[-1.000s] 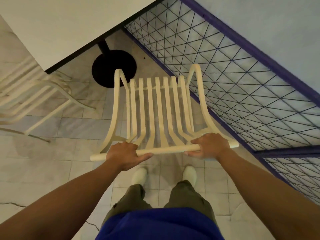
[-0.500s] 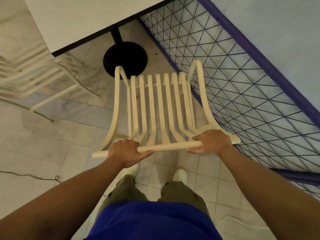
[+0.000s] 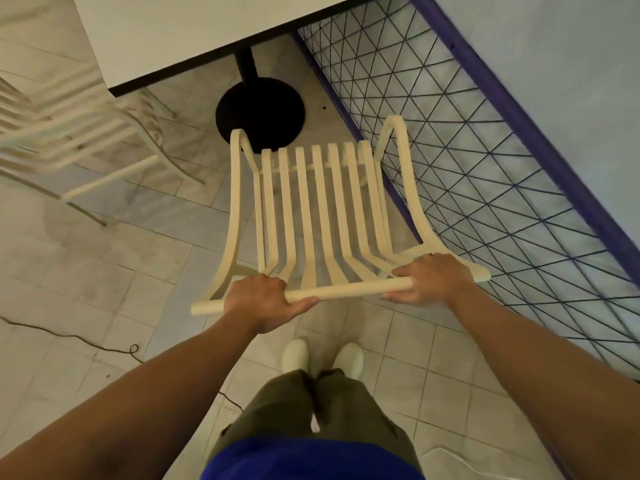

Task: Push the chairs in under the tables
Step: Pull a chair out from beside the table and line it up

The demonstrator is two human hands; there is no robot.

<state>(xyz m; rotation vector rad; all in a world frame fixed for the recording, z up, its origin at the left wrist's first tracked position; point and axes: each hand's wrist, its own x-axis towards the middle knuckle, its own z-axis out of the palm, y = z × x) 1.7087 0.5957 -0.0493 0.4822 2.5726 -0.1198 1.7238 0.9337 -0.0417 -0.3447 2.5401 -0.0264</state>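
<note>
Chair | top rail gripped by both hands: left, right

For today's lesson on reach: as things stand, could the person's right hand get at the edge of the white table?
Probably not. The right hand grips the top rail of the chair, whose whole seat lies between it and the table; it would need to let go first.

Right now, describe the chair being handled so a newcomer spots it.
Find the white table with the round black base. The slatted chair is before that base, beside the mesh fence. Unlike the cream chair at left, the left hand and right hand grip its top rail.
</note>
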